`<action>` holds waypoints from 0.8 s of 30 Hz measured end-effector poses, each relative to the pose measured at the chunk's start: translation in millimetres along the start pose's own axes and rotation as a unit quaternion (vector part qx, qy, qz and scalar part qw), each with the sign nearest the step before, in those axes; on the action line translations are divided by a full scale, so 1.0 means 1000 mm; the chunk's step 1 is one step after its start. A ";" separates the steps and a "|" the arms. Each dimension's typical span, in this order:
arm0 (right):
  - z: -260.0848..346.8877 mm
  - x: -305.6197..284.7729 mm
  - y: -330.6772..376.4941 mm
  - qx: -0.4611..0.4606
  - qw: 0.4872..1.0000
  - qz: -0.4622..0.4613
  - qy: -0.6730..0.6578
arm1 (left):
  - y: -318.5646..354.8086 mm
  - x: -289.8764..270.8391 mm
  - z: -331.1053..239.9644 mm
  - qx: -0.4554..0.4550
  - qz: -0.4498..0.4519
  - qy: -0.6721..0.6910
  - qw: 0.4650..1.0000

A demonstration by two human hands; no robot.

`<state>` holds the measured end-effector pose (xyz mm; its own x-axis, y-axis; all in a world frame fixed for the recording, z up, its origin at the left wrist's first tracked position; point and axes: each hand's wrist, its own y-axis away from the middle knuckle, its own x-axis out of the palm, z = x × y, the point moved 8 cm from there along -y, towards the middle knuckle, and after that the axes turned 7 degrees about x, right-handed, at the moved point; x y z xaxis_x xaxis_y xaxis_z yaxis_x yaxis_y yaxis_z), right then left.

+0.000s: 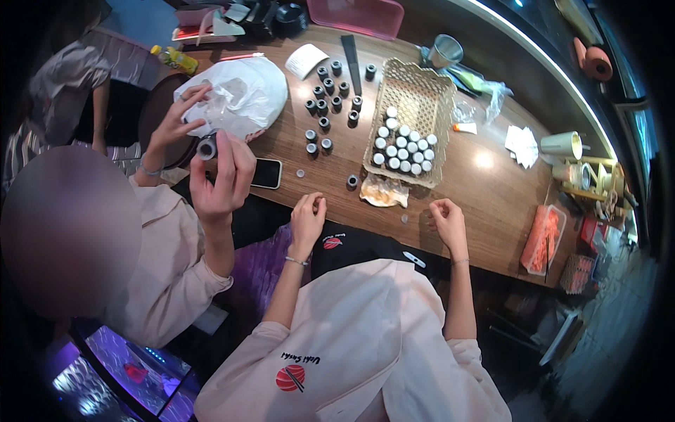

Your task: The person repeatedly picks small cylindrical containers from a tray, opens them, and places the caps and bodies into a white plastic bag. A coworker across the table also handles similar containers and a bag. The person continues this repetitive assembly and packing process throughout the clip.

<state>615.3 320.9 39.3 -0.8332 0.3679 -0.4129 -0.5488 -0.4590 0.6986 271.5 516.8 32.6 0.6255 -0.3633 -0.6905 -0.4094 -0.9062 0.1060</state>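
Wearer's left hand [308, 214] rests at the near edge of the wooden surface [485, 190], fingers curled in, grip loosely clenched on nothing visible. Right hand [447, 219] also at the near edge, curled into a loose fist; cannot tell if anything small sits inside it. A small disc-shaped cap [404, 219] lies on the surface between the two hands, nearer the right. A single dark jar [352, 181] stands just beyond the left hand, beside a crumpled brownish wrapper [385, 191]. The wrapper touches the near end of a woven basket [413, 119], which holds a cluster of white-lidded jars [403, 149]. More dark jars [330, 95] stand loose left of the basket.

Co-worker on the left: one hand [223, 177] holds a small dark jar up off the surface, other hand [176, 121] on a white plastic bag [242, 93]. A phone [266, 173] lies flat just beside the raised hand.
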 end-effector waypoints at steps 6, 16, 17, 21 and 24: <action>-0.027 0.031 0.013 -0.074 0.990 -0.012 0.121 | -0.020 -0.001 -0.019 0.033 0.025 -0.009 0.999; -0.006 0.052 -0.002 -0.132 0.969 -0.108 0.177 | -0.079 -0.013 -0.106 0.125 0.031 0.059 0.990; 0.000 0.053 -0.003 -0.133 0.968 -0.104 0.183 | -0.081 -0.014 -0.108 0.125 0.033 0.059 0.990; 0.013 0.058 -0.004 -0.152 0.967 -0.086 0.184 | -0.085 -0.018 -0.114 0.129 0.028 0.067 0.989; 0.005 0.063 -0.010 -0.159 0.965 -0.086 0.190 | -0.083 -0.017 -0.110 0.135 0.031 0.056 0.989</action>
<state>568.6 352.6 8.7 -0.6601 0.1653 -0.7328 -0.6231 -0.6654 0.4111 368.2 574.6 113.8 0.6568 -0.4525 -0.6033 -0.6027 -0.7958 -0.0592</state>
